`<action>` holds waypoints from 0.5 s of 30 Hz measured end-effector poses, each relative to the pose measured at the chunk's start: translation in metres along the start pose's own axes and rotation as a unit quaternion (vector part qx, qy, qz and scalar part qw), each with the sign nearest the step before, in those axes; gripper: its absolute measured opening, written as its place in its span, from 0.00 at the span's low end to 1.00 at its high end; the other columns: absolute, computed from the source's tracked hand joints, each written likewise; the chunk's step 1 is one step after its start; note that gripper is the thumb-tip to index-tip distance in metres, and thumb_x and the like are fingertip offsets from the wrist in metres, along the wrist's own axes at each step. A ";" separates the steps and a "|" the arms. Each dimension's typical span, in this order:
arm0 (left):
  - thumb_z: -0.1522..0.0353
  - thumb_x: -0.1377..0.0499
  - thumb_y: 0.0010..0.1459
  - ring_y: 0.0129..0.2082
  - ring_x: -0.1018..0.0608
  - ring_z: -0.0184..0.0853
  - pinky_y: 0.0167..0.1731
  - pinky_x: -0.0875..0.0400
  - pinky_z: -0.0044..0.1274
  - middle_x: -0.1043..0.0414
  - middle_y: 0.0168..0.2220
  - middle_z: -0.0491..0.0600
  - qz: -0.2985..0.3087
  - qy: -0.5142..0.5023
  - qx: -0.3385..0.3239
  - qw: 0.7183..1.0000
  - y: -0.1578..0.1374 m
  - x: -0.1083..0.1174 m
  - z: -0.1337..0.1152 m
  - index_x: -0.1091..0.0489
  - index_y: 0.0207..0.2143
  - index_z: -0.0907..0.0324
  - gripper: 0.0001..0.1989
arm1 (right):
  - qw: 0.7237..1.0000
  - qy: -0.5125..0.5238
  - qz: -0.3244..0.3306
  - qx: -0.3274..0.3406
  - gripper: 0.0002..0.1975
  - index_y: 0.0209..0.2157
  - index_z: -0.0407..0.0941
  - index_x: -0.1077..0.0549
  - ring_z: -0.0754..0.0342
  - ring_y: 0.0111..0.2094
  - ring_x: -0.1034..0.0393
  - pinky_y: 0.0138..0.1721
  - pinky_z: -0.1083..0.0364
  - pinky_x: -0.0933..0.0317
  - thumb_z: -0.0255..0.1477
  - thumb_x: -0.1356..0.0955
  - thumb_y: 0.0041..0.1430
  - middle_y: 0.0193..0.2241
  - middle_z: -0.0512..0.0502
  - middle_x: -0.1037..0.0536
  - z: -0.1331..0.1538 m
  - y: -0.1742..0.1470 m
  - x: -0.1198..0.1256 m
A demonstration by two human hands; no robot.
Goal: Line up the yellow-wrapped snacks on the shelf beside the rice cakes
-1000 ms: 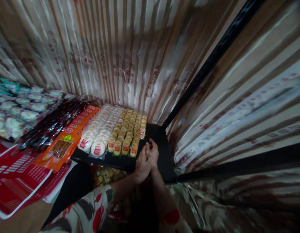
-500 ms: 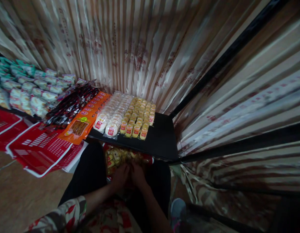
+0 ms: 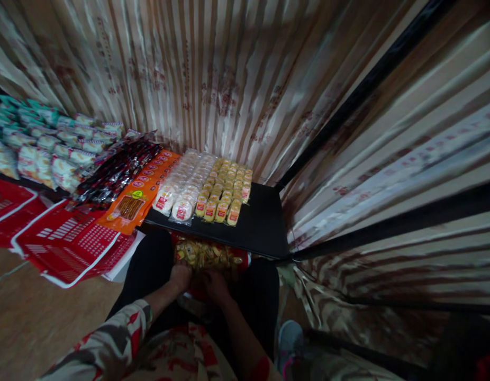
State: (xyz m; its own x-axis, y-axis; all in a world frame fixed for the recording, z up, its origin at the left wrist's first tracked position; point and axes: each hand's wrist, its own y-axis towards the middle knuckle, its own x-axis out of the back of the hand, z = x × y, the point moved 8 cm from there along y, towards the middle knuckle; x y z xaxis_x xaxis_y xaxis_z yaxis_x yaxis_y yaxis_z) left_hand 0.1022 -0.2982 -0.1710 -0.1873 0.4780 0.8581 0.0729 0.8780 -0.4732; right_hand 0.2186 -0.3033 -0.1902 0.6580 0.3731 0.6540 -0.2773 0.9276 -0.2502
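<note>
On my lap, between my dark-trousered knees, lies a large red bag (image 3: 243, 259) full of small gold-wrapped snacks (image 3: 201, 254). My left hand (image 3: 181, 276), its fingers curled, grips the near left edge of this bag. A little to the right, my right hand (image 3: 214, 283) is closed at the bag's near edge; its fingertips are dark and partly hidden. Just beyond the bag, rows of yellow packaged snacks (image 3: 221, 193) and white round packaged snacks (image 3: 183, 206) lie on a black table (image 3: 261, 225).
Left of these lie an orange bag of stick snacks (image 3: 129, 203), dark shiny packets (image 3: 114, 172) and several white-and-green packets (image 3: 50, 140). A red basket (image 3: 70, 243) stands at the left. Striped curtains (image 3: 229, 79) and a black pole (image 3: 360, 103) bound the back and right.
My hands have moved apart from their spot close together at the bag's near side. The left hand shifted left; the right came slightly nearer to me. More gold-wrapped snacks show.
</note>
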 end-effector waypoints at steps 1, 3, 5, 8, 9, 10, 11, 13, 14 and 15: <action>0.76 0.49 0.51 0.45 0.28 0.46 0.39 0.33 0.30 0.30 0.42 0.62 -0.004 0.007 -0.005 1.000 -0.001 0.001 -0.004 0.27 0.37 0.64 0.13 | 1.000 0.010 -0.012 -0.002 0.15 0.35 0.46 0.24 0.52 0.41 0.28 0.45 0.54 0.39 0.21 0.39 0.52 0.37 0.45 0.21 -0.001 0.000 0.002; 0.78 0.51 0.52 0.44 0.28 0.45 0.38 0.33 0.29 0.31 0.43 0.62 -0.014 0.016 -0.019 1.000 -0.003 0.005 -0.013 0.29 0.40 0.65 0.15 | 0.998 0.034 -0.049 -0.008 0.15 0.38 0.46 0.25 0.52 0.42 0.29 0.46 0.53 0.39 0.23 0.40 0.54 0.39 0.45 0.22 -0.003 0.001 0.009; 0.77 0.53 0.54 0.42 0.27 0.43 0.38 0.33 0.29 0.33 0.46 0.61 -0.024 0.021 -0.035 0.999 -0.007 0.011 -0.020 0.31 0.43 0.64 0.17 | 0.994 0.068 -0.088 -0.014 0.15 0.40 0.45 0.26 0.51 0.43 0.29 0.48 0.52 0.39 0.27 0.40 0.56 0.41 0.43 0.22 -0.003 0.001 0.017; 0.72 0.54 0.57 0.38 0.26 0.41 0.36 0.32 0.30 0.36 0.49 0.58 -0.065 0.003 -0.051 0.997 -0.015 0.027 -0.026 0.35 0.47 0.60 0.16 | 0.982 0.137 -0.129 -0.028 0.16 0.42 0.44 0.27 0.51 0.44 0.29 0.48 0.51 0.39 0.32 0.41 0.58 0.41 0.42 0.23 -0.005 0.002 0.028; 0.71 0.54 0.57 0.37 0.26 0.40 0.35 0.31 0.29 0.36 0.48 0.57 -0.083 -0.013 -0.053 0.995 -0.017 0.033 -0.026 0.36 0.47 0.59 0.16 | 0.976 0.160 -0.140 -0.038 0.16 0.42 0.44 0.27 0.51 0.44 0.29 0.49 0.51 0.39 0.34 0.41 0.58 0.42 0.42 0.23 -0.007 0.002 0.031; 0.70 0.53 0.57 0.37 0.26 0.39 0.36 0.31 0.29 0.36 0.47 0.55 -0.102 -0.034 -0.056 0.993 -0.020 0.039 -0.026 0.37 0.48 0.58 0.16 | 0.971 0.181 -0.150 -0.050 0.17 0.42 0.44 0.28 0.51 0.45 0.30 0.49 0.50 0.39 0.36 0.41 0.57 0.42 0.42 0.23 -0.009 0.001 0.033; 0.69 0.52 0.57 0.37 0.26 0.38 0.37 0.31 0.28 0.35 0.47 0.54 -0.119 -0.060 -0.062 0.989 -0.023 0.044 -0.025 0.37 0.48 0.58 0.16 | 0.965 0.200 -0.156 -0.061 0.17 0.42 0.44 0.28 0.50 0.45 0.30 0.49 0.50 0.39 0.37 0.40 0.57 0.42 0.41 0.23 -0.012 0.000 0.036; 0.70 0.51 0.56 0.40 0.27 0.36 0.41 0.32 0.26 0.35 0.45 0.52 -0.145 -0.121 -0.080 0.979 -0.028 0.050 -0.023 0.37 0.47 0.57 0.15 | 0.955 0.239 -0.158 -0.072 0.18 0.42 0.45 0.28 0.50 0.45 0.30 0.49 0.50 0.38 0.39 0.39 0.56 0.42 0.41 0.23 -0.014 -0.002 0.038; 0.70 0.50 0.55 0.42 0.28 0.35 0.44 0.33 0.26 0.35 0.44 0.51 -0.156 -0.156 -0.092 0.971 -0.030 0.051 -0.022 0.37 0.46 0.57 0.15 | 0.951 0.257 -0.155 -0.071 0.17 0.41 0.45 0.28 0.49 0.45 0.29 0.48 0.49 0.37 0.39 0.38 0.55 0.42 0.42 0.23 -0.014 -0.003 0.039; 0.70 0.50 0.55 0.44 0.29 0.35 0.46 0.34 0.25 0.34 0.44 0.51 -0.168 -0.190 -0.105 0.962 -0.032 0.052 -0.022 0.38 0.46 0.57 0.15 | 0.947 0.275 -0.151 -0.067 0.17 0.41 0.45 0.27 0.49 0.44 0.29 0.47 0.49 0.37 0.40 0.38 0.55 0.41 0.42 0.23 -0.013 -0.004 0.039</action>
State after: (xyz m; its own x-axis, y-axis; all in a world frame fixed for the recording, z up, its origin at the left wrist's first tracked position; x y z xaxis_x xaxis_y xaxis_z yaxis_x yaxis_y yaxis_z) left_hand 0.1115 -0.3012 -0.1064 -0.5769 0.1575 0.8015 0.1340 0.9862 -0.0974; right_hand 0.2548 -0.2921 -0.1730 0.9685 0.0087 0.2487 0.0486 0.9735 -0.2235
